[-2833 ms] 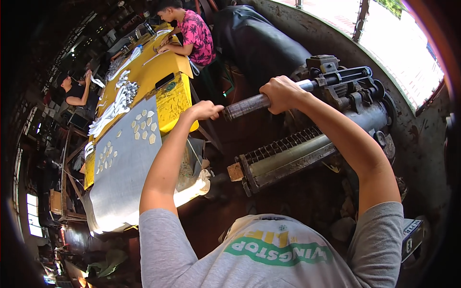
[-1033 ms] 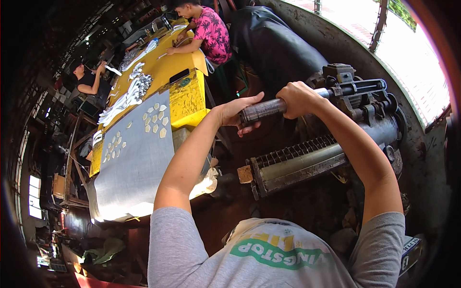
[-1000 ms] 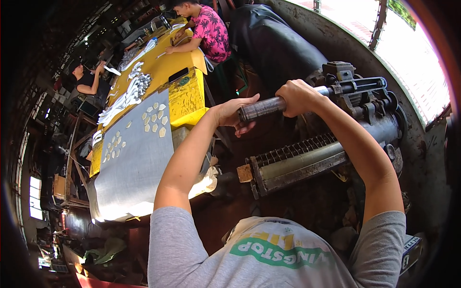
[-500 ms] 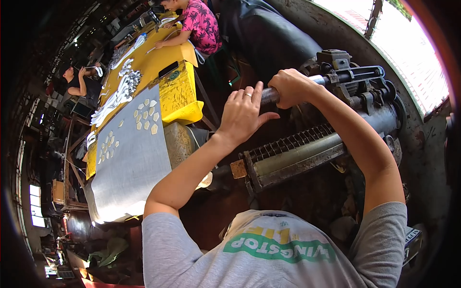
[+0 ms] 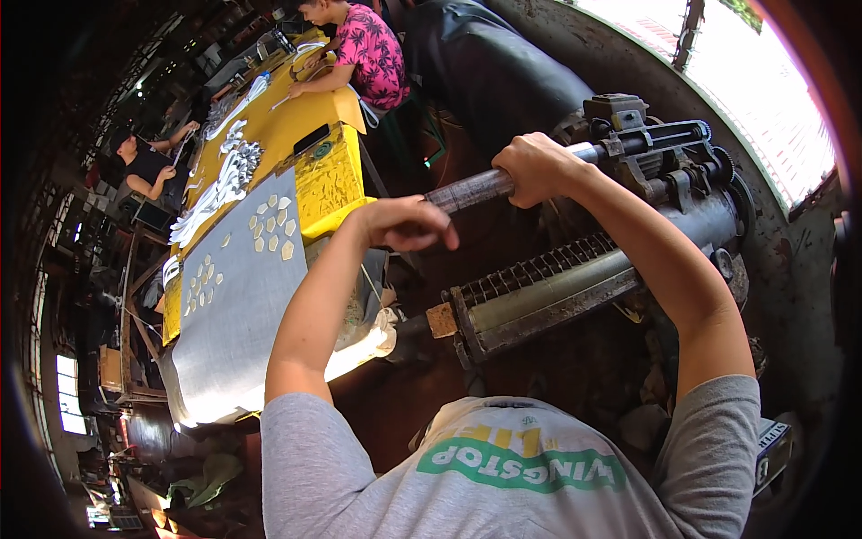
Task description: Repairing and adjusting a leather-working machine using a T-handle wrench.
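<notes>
My right hand [image 5: 542, 169] is closed around a round metal bar [image 5: 471, 190], which slants up to the right into a geared machine [image 5: 642, 148]. The bar looks dark and mottled at its left end and shiny near the machine. At that left end is my left hand [image 5: 409, 223], its wrist bent and its fingers curved downward. Motion smears those fingers, and whether they touch the bar cannot be told. Below the bar lies a long metal frame with a pale roller [image 5: 548, 292] and a spring-like coil [image 5: 539, 269] along it.
A long yellow-covered table [image 5: 337, 193] at left bears a grey sheet [image 5: 242, 305] with several small pale pieces, white strips [image 5: 211, 198] and a black phone [image 5: 312, 139]. Two people [image 5: 370, 58] work there. A large black roll [image 5: 489, 67] lies beyond the bar.
My left hand has slid left and down along the bar to its end, its fingers going from stretched to curved. My right hand has shifted slightly and keeps its grip.
</notes>
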Demonstrator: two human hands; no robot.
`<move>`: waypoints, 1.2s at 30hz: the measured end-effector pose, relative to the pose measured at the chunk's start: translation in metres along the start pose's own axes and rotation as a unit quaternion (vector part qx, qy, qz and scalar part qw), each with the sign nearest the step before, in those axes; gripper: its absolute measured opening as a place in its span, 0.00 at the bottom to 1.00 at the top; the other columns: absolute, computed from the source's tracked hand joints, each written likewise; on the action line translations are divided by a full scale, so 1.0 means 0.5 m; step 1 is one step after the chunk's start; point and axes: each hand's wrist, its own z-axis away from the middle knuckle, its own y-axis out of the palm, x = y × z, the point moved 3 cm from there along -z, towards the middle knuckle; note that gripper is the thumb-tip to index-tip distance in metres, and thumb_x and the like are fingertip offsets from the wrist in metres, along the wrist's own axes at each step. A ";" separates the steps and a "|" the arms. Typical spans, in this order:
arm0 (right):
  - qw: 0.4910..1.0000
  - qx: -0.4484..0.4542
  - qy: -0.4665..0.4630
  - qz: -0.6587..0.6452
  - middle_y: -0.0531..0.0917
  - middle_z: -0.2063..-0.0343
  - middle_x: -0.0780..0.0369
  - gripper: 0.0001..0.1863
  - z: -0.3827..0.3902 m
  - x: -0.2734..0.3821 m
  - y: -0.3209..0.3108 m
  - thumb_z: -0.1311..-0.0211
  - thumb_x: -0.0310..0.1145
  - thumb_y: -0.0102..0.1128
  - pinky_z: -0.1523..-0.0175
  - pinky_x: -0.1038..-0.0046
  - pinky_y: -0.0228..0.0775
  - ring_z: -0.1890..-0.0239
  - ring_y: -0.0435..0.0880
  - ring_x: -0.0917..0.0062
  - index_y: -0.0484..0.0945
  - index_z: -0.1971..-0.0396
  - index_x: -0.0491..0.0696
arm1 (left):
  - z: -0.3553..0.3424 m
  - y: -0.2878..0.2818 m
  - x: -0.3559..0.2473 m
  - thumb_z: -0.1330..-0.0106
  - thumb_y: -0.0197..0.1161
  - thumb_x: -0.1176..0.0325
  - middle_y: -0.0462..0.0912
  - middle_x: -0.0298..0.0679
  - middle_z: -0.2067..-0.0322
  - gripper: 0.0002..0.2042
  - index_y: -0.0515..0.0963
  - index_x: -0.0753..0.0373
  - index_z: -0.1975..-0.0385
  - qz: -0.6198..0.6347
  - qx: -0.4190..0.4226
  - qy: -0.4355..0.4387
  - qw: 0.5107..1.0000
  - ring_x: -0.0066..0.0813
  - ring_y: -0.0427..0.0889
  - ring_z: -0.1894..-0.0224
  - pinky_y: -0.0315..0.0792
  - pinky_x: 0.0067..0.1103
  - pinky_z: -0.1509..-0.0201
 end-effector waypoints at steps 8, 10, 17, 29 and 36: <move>0.998 0.054 0.010 -0.026 0.82 0.79 0.53 0.12 -0.010 0.001 -0.010 0.70 0.32 0.63 0.63 0.63 0.75 0.72 0.83 0.58 0.81 0.79 0.44 | 0.086 -0.092 0.140 0.34 0.57 0.49 0.81 0.47 0.66 0.27 0.75 0.71 0.49 -0.288 -0.509 0.144 0.798 0.33 0.80 0.63 0.71 0.25 0.58; 0.996 0.076 0.029 -0.036 0.82 0.79 0.52 0.12 -0.006 -0.007 -0.011 0.69 0.33 0.64 0.62 0.63 0.75 0.71 0.83 0.58 0.81 0.79 0.43 | 0.073 0.013 0.066 0.38 0.59 0.45 0.77 0.53 0.54 0.34 0.70 0.72 0.44 -0.446 -0.584 0.294 0.612 0.41 0.74 0.48 0.65 0.31 0.41; 0.996 0.082 0.030 -0.024 0.82 0.80 0.53 0.12 -0.017 -0.002 -0.004 0.69 0.33 0.64 0.63 0.63 0.75 0.72 0.83 0.58 0.81 0.79 0.44 | 0.005 0.103 -0.016 0.56 0.76 0.55 0.82 0.45 0.75 0.24 0.79 0.70 0.68 -0.569 -0.582 0.064 0.577 0.40 0.82 0.66 0.69 0.34 0.45; 0.997 0.064 0.033 0.003 0.83 0.78 0.55 0.11 -0.003 -0.005 -0.003 0.67 0.33 0.63 0.62 0.65 0.76 0.71 0.84 0.61 0.81 0.78 0.45 | 0.019 0.019 -0.044 0.48 0.70 0.69 0.83 0.40 0.79 0.10 0.80 0.70 0.74 -0.257 -0.122 -0.029 0.958 0.26 0.84 0.76 0.78 0.20 0.66; 0.998 0.049 0.023 -0.024 0.81 0.81 0.54 0.10 -0.004 -0.005 -0.001 0.70 0.32 0.63 0.64 0.63 0.75 0.74 0.82 0.58 0.80 0.81 0.45 | 0.063 0.117 -0.122 0.35 0.55 0.71 0.80 0.53 0.56 0.14 0.77 0.67 0.52 -0.535 -0.525 0.269 0.605 0.49 0.79 0.54 0.73 0.35 0.51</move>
